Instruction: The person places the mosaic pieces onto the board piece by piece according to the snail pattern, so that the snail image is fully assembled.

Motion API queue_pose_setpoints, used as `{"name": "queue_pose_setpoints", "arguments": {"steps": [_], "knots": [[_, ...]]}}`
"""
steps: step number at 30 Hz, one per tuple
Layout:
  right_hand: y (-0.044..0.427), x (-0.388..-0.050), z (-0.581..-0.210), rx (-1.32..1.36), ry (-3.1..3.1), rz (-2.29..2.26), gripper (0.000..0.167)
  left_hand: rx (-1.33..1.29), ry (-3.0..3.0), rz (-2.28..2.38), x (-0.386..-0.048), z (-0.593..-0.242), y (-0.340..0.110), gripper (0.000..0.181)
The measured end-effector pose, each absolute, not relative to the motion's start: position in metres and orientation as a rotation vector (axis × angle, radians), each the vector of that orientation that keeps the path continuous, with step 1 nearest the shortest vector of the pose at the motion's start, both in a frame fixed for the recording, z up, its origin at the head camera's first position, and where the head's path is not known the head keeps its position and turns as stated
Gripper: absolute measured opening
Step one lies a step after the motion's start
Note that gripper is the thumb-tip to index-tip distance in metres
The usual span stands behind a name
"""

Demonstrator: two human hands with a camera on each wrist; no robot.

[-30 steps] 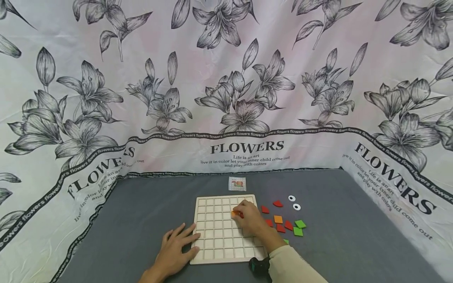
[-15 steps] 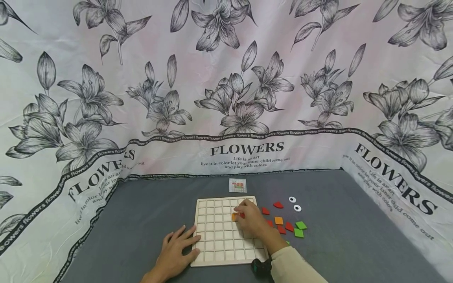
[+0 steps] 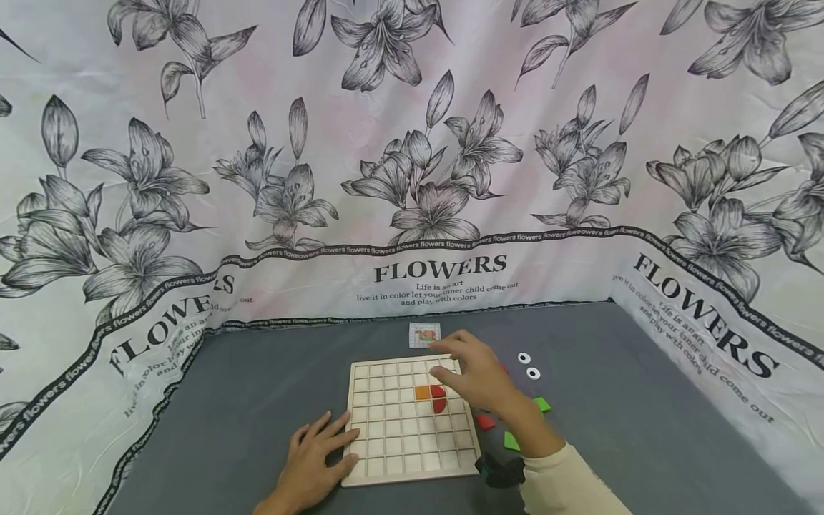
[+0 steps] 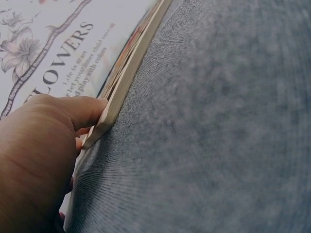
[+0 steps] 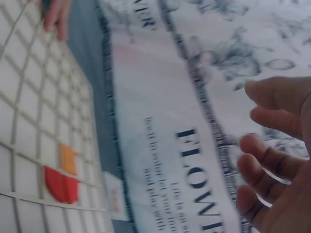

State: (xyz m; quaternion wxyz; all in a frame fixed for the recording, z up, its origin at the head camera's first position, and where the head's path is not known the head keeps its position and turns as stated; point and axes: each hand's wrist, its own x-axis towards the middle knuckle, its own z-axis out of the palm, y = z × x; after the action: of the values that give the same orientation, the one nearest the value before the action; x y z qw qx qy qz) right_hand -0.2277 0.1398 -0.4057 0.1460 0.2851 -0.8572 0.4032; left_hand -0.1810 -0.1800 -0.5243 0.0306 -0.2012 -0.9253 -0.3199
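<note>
A wooden grid board point(image 3: 393, 429) lies on the grey table. In its cells sit an orange square tile point(image 3: 422, 392) and, to the right of it, two red quarter-round tiles point(image 3: 438, 405) that together make a half disc. My left hand point(image 3: 312, 458) rests spread along the board's left edge; the left wrist view shows the thumb point(image 4: 87, 110) touching the rim. Above the board's upper right corner hovers my right hand point(image 3: 479, 375), thumb and fingers apart, holding nothing. The right wrist view shows its fingers point(image 5: 272, 160) loosely bent and apart from any tile.
Behind the board lies a small picture card point(image 3: 423, 335). To the right are two white ring-like discs point(image 3: 533, 373), green square tiles point(image 3: 511, 440) and red tiles point(image 3: 486, 422), partly hidden by my right arm. A flower-print cloth point(image 3: 438, 279) encloses the table.
My right hand has left the red tiles, lifting off the board and moving up and right with its fingers parted. The red half disc is now uncovered. My left hand stays put.
</note>
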Motion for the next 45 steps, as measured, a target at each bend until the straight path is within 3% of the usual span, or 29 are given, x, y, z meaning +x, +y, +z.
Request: {"name": "queue_pose_setpoints", "arguments": {"steps": [15, 22, 29, 36, 45], "knots": [[0.197, -0.193, -0.384, 0.926, -2.141, 1.206, 0.052, -0.613, -2.863, -0.988, -0.181, -0.522, -0.179, 0.044], [0.214, -0.185, -0.383, 0.933, -2.098, 1.312, 0.049, -0.606, -2.861, -0.988, -0.180, -0.522, -0.179, 0.044], [0.232, -0.195, -0.416, 0.751, -2.238, 1.267, 0.042, -0.607, -2.841, -0.961, -0.181, -0.523, -0.178, 0.043], [0.254, -0.218, -0.476, 0.567, -2.446, 1.279, 0.041, -0.622, -2.826, -0.986, -0.181, -0.523, -0.178, 0.042], [0.256, -0.230, -0.509, 0.568, -2.553, 1.115, 0.037, -0.614, -2.849, -1.010, -0.181, -0.524, -0.180, 0.044]]}}
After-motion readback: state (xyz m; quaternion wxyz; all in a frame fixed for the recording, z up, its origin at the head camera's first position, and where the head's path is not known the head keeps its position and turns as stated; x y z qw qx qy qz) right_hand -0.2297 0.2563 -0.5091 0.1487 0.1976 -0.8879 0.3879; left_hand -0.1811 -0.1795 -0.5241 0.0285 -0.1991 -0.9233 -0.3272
